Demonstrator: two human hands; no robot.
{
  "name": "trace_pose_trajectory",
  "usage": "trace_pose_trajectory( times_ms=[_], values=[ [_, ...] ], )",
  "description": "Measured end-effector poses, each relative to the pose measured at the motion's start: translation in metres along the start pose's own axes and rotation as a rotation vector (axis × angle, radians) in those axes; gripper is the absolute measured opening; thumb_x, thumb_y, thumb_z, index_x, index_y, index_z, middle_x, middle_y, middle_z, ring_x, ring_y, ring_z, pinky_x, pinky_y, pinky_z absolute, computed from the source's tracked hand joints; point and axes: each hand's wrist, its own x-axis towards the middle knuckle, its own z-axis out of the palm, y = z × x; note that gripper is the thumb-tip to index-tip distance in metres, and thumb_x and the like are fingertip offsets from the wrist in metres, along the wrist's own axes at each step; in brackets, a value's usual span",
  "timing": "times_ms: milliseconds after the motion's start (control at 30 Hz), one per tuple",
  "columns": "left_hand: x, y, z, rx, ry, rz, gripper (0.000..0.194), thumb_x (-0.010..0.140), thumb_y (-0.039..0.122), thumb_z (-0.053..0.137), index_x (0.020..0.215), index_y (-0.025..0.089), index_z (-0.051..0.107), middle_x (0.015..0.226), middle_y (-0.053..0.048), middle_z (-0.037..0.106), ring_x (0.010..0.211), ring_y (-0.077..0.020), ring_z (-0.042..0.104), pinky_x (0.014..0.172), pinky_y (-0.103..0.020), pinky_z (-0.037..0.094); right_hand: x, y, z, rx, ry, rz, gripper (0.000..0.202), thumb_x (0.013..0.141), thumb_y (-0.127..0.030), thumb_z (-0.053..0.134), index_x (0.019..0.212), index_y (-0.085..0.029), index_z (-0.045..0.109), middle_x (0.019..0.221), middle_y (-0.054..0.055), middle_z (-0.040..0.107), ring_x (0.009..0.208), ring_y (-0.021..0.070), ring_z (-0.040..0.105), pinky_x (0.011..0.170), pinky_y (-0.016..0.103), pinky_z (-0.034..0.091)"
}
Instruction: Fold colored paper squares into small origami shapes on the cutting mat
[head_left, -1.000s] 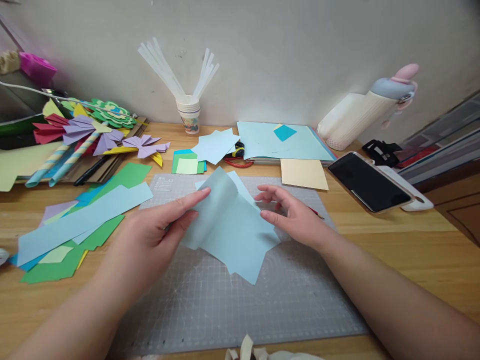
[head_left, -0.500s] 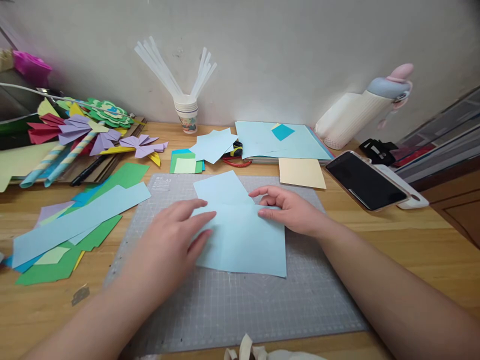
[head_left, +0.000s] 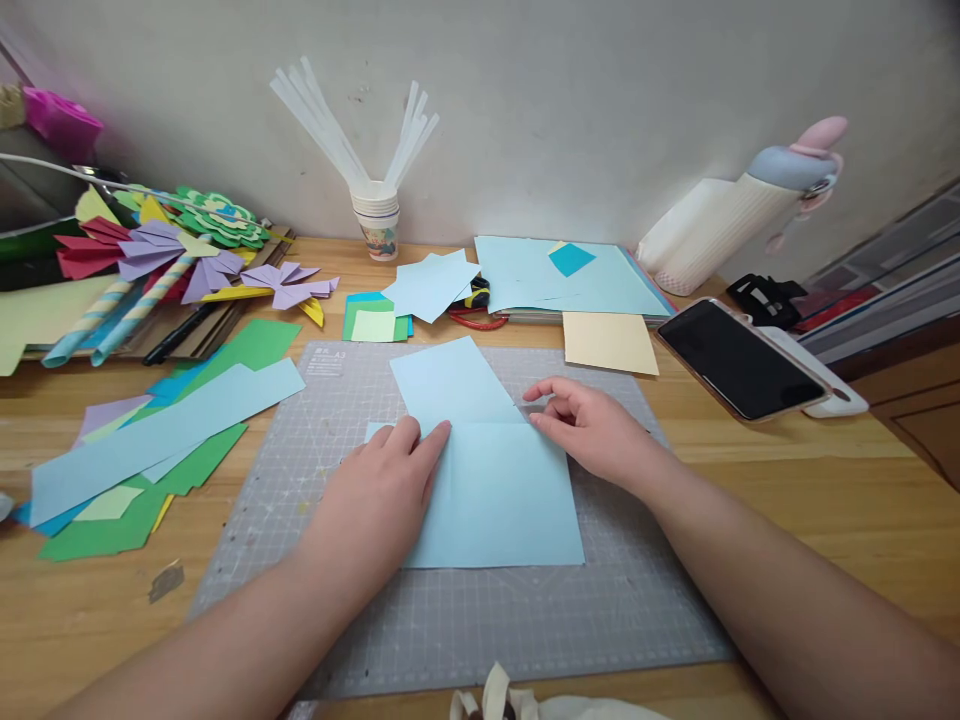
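Note:
On the grey gridded cutting mat (head_left: 480, 635) lies a light blue sheet of paper (head_left: 506, 500) with faint crease lines. A second light blue piece (head_left: 450, 375) sits at an angle behind it, its near part meeting the sheet's far edge. My left hand (head_left: 386, 475) rests on the sheet's left part, fingertips pressed down near the far edge and hiding that corner. By the far right corner, my right hand (head_left: 589, 425) has its thumb at the paper and its index finger apart from it, the other fingers bent. Nothing shows gripped in either hand.
Coloured paper offcuts (head_left: 187, 425) overlap at left, below paper flowers (head_left: 281, 285). Paper cups (head_left: 377, 225) holding white strips stand at the wall. A stack of blue sheets (head_left: 525, 275), a cream square (head_left: 609, 340), a phone (head_left: 742, 357) and a bottle (head_left: 742, 220) sit behind and right.
My left hand has come down onto the sheet, its fingers now pressing there. The sheet has shifted slightly toward me, and my right hand has moved a little to the right.

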Motion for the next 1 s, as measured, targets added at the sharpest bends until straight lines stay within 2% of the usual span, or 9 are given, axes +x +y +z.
trace_pose_trajectory(
  times_ms=[200, 367, 467, 633, 700, 767, 833, 900, 1000],
  values=[
    [0.001, 0.000, 0.002, 0.047, -0.028, 0.021, 0.045, 0.096, 0.016, 0.039, 0.140, 0.019, 0.047, 0.099, -0.010, 0.060, 0.088, -0.0272, 0.058, 0.067, -0.039, 0.050, -0.004, -0.001, 0.002, -0.087, -0.025, -0.027, 0.011, 0.085, -0.024, 0.052, 0.095, -0.027, 0.054, 0.064, -0.007, 0.055, 0.059, 0.0138, 0.048, 0.053, 0.026, 0.030],
    [0.001, -0.001, 0.002, 0.062, -0.038, 0.029, 0.045, 0.096, 0.015, 0.040, 0.140, 0.019, 0.047, 0.098, -0.010, 0.061, 0.087, -0.0270, 0.058, 0.066, -0.038, 0.050, -0.008, 0.000, 0.003, -0.102, -0.034, -0.045, 0.014, 0.083, -0.019, 0.053, 0.093, -0.028, 0.053, 0.062, -0.007, 0.053, 0.060, 0.0143, 0.045, 0.054, 0.026, 0.028],
    [0.001, -0.002, 0.001, 0.063, -0.032, 0.029, 0.046, 0.096, 0.015, 0.041, 0.141, 0.019, 0.047, 0.100, -0.010, 0.062, 0.089, -0.0271, 0.059, 0.069, -0.038, 0.051, -0.012, 0.001, 0.002, -0.063, -0.013, -0.024, 0.013, 0.083, -0.023, 0.054, 0.095, -0.027, 0.052, 0.062, -0.007, 0.051, 0.060, 0.0143, 0.045, 0.056, 0.026, 0.030],
    [-0.001, 0.001, 0.000, 0.047, 0.004, -0.002, 0.043, 0.098, 0.020, 0.039, 0.140, 0.021, 0.049, 0.103, -0.010, 0.064, 0.088, -0.0253, 0.061, 0.073, -0.038, 0.052, -0.024, 0.009, 0.002, 0.092, 0.047, 0.069, 0.021, 0.088, -0.041, 0.048, 0.103, -0.025, 0.045, 0.061, -0.007, 0.049, 0.055, 0.0142, 0.045, 0.055, 0.026, 0.035],
    [-0.003, 0.003, 0.002, 0.053, 0.034, -0.036, 0.043, 0.099, 0.022, 0.036, 0.139, 0.018, 0.050, 0.115, -0.013, 0.064, 0.099, -0.0281, 0.061, 0.082, -0.042, 0.051, -0.033, 0.012, 0.006, 0.151, 0.064, 0.103, 0.024, 0.088, -0.042, 0.047, 0.104, -0.025, 0.042, 0.061, -0.007, 0.050, 0.054, 0.0145, 0.046, 0.055, 0.027, 0.037],
    [-0.004, 0.003, 0.006, 0.059, 0.062, -0.060, 0.046, 0.100, 0.024, 0.032, 0.143, 0.017, 0.045, 0.138, -0.016, 0.054, 0.122, -0.0319, 0.051, 0.099, -0.049, 0.044, -0.044, 0.014, 0.011, 0.188, 0.079, 0.125, 0.026, 0.088, -0.042, 0.048, 0.106, -0.025, 0.041, 0.062, -0.007, 0.052, 0.056, 0.0151, 0.047, 0.055, 0.027, 0.038],
    [-0.004, 0.002, 0.010, 0.054, 0.071, -0.077, 0.049, 0.100, 0.027, 0.030, 0.148, 0.017, 0.037, 0.155, -0.012, 0.037, 0.140, -0.0307, 0.035, 0.111, -0.053, 0.030, -0.055, 0.012, 0.018, 0.207, 0.099, 0.132, 0.029, 0.087, -0.040, 0.050, 0.111, -0.026, 0.041, 0.060, -0.008, 0.048, 0.058, 0.0157, 0.047, 0.057, 0.027, 0.038],
    [-0.004, 0.000, 0.014, 0.040, 0.062, -0.090, 0.051, 0.101, 0.030, 0.030, 0.150, 0.018, 0.033, 0.160, -0.009, 0.027, 0.145, -0.0280, 0.026, 0.116, -0.056, 0.022, -0.063, 0.009, 0.024, 0.194, 0.119, 0.128, 0.033, 0.087, -0.036, 0.051, 0.117, -0.027, 0.041, 0.059, -0.009, 0.043, 0.059, 0.0163, 0.046, 0.061, 0.027, 0.038],
    [-0.002, -0.002, 0.016, 0.016, 0.044, -0.095, 0.052, 0.100, 0.031, 0.029, 0.151, 0.018, 0.030, 0.160, -0.008, 0.022, 0.146, -0.0273, 0.024, 0.116, -0.059, 0.020, -0.070, 0.003, 0.029, 0.124, 0.121, 0.114, 0.038, 0.088, -0.032, 0.048, 0.125, -0.029, 0.040, 0.061, -0.008, 0.041, 0.062, 0.0177, 0.047, 0.064, 0.029, 0.038]
  ],
)
